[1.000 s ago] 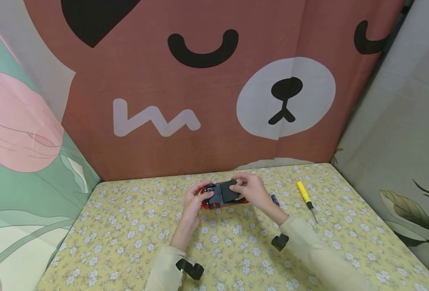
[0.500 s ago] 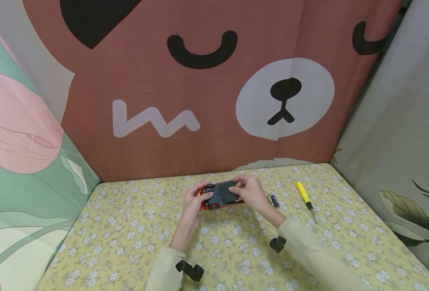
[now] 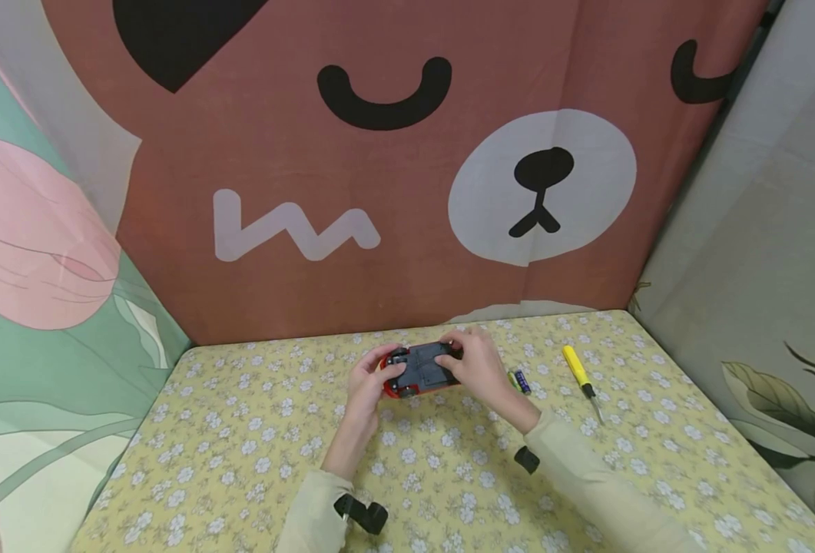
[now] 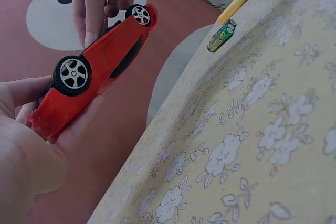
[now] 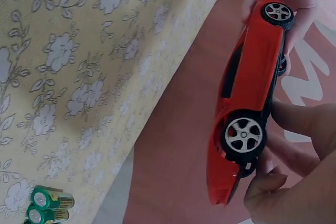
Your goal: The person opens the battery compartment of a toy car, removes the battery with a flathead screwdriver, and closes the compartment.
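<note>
A red toy car point(image 3: 417, 370) is held above the table, its dark underside facing the head camera. My left hand point(image 3: 366, 382) grips the front end, thumb on the underside near a front wheel. In the left wrist view, the car's red side point(image 4: 107, 51) and two spoked wheels show. A flat black battery cover point(image 3: 432, 364) lies against the underside. My right hand point(image 3: 479, 365) pinches this cover near the car's rear, fingers bent. The right wrist view shows the right thumb point(image 5: 296, 119) touching the underside; that camera's view of the cover is blocked by the car body.
Small batteries point(image 3: 522, 382) lie on the flowered tablecloth point(image 3: 262, 438), right of the right hand. Farther right is a screwdriver point(image 3: 576, 367) with a yellow handle. A brown printed curtain point(image 3: 296, 292) hangs along the table's back edge.
The battery cover, raised and angled a second ago, now lies flatter against the car's underside. My right hand has shifted slightly; more of the batteries shows beside it. My left hand keeps its grip.
</note>
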A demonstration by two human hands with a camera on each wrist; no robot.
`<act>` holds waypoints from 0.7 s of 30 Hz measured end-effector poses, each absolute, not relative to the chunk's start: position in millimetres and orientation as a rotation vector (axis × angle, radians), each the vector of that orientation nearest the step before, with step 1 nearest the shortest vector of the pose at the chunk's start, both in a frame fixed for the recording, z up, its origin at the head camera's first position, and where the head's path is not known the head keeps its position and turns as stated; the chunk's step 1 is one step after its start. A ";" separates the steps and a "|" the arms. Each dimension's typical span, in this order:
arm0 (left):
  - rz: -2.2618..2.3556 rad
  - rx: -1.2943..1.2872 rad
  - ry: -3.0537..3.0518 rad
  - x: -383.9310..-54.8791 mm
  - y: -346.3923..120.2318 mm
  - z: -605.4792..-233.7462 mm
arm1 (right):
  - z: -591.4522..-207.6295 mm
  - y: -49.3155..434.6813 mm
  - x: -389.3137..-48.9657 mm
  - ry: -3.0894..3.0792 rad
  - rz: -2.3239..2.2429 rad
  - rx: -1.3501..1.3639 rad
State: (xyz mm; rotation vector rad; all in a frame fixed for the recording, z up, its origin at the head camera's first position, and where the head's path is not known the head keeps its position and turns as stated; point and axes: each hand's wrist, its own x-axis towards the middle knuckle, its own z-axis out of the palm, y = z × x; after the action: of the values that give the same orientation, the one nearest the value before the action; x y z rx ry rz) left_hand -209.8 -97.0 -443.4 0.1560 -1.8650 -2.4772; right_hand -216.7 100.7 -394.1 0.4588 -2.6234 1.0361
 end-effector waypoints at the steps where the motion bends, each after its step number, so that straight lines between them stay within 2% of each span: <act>1: -2.482 0.164 -1.858 -209.9 -97.3 -443.3 | -394.7 101.7 -217.1 -2.615 1.041 0.448; 8: -2.530 0.199 -1.756 -209.3 -100.5 -439.2 | -394.8 119.2 -223.5 -2.585 1.206 0.369; 15: -2.538 0.199 -1.724 -210.0 -100.7 -438.2 | -398.4 134.8 -230.6 -2.769 1.612 0.355; 21: -2.523 0.182 -1.754 -208.9 -99.8 -439.0 | -400.6 138.2 -232.5 -2.671 1.966 0.375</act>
State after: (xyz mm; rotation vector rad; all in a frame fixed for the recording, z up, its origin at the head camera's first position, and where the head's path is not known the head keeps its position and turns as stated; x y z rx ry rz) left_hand -208.9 -99.8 -439.0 0.1817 -1.7542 -2.5229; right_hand -232.5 138.2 -400.6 0.3755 -2.6708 1.9660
